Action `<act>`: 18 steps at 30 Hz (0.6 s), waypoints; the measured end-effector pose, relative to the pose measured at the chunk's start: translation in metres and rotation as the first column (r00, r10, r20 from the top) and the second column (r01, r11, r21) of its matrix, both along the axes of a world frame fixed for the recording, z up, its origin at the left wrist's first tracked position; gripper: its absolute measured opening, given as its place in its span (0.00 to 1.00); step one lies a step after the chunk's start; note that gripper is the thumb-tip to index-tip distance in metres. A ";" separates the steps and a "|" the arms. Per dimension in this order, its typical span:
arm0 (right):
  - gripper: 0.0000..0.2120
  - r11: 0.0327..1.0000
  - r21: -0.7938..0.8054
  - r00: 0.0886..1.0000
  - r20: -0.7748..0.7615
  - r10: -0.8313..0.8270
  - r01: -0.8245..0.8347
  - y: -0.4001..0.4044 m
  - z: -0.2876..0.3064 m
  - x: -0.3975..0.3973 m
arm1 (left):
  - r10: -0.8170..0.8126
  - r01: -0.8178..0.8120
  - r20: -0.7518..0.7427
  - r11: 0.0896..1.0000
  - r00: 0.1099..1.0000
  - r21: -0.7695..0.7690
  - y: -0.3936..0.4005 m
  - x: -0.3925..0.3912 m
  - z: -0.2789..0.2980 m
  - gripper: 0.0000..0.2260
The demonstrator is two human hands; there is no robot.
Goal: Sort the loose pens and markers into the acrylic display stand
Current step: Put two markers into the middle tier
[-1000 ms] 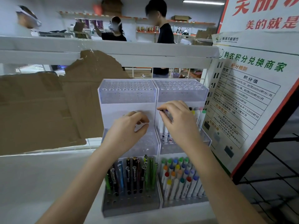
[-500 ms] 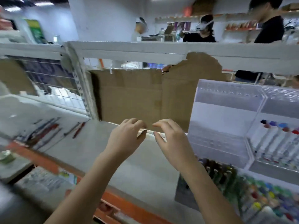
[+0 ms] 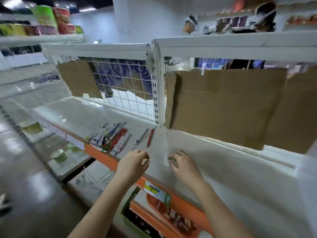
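Presently I look down on a long white shelf (image 3: 223, 169) with an orange front edge (image 3: 103, 157); it fills most of the view and is blurred. Behind it, on the right, a large brown cardboard sheet (image 3: 223, 103) stands against the back of the shelving. To the left of the upright post (image 3: 157, 86) a white wire grid (image 3: 123, 88) forms the back panel, with a smaller torn piece of cardboard (image 3: 77, 78) over its left part.

The acrylic display stand is out of view at this moment.

The loose pens and markers (image 3: 109, 138) lie in a heap on the shelf, left of centre and close to the orange edge. Two more lie apart from the heap, nearer the post: a grey pen (image 3: 141, 138) and, just beside it, a red pen (image 3: 150, 138).

My left hand (image 3: 133, 164) hangs over the front edge, near the heap but not touching it; its fingers are curled inward and I see nothing in them. My right hand (image 3: 183, 164) is over the bare shelf surface, well apart from the pens, fingers likewise curled and holding nothing that I can make out.

A yellow price label (image 3: 152, 188) is fixed to the orange edge below the hands.
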State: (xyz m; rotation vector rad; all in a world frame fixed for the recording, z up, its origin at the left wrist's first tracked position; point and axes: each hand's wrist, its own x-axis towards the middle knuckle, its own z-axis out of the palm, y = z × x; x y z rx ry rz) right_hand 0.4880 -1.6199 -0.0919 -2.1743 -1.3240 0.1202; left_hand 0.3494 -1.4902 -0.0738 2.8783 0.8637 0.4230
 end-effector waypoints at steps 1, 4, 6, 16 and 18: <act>0.11 1.000 -0.024 1.000 -0.007 0.006 -0.006 0.013 -0.002 -0.001 | 0.015 -0.015 -0.011 1.000 1.000 -0.015 0.014 -0.003 -0.004 0.11; 0.11 0.998 -0.060 1.000 -0.024 0.016 -0.017 0.057 -0.006 -0.001 | 0.052 -0.055 -0.064 0.997 0.997 -0.048 0.054 -0.008 -0.012 0.11; 0.11 0.998 -0.061 1.000 -0.026 0.016 -0.018 0.087 -0.007 0.003 | 0.091 -0.098 -0.101 0.993 0.991 -0.061 0.082 -0.006 -0.015 0.11; 0.10 0.990 -0.078 0.993 0.040 -0.113 0.116 0.217 -0.015 0.038 | 0.177 -0.195 -0.159 0.976 0.971 -0.101 0.175 0.037 -0.023 0.11; 0.09 0.983 -0.083 0.985 0.055 -0.162 0.167 0.234 -0.020 0.044 | 0.140 -0.150 -0.110 0.985 0.984 -0.083 0.184 0.048 -0.023 0.14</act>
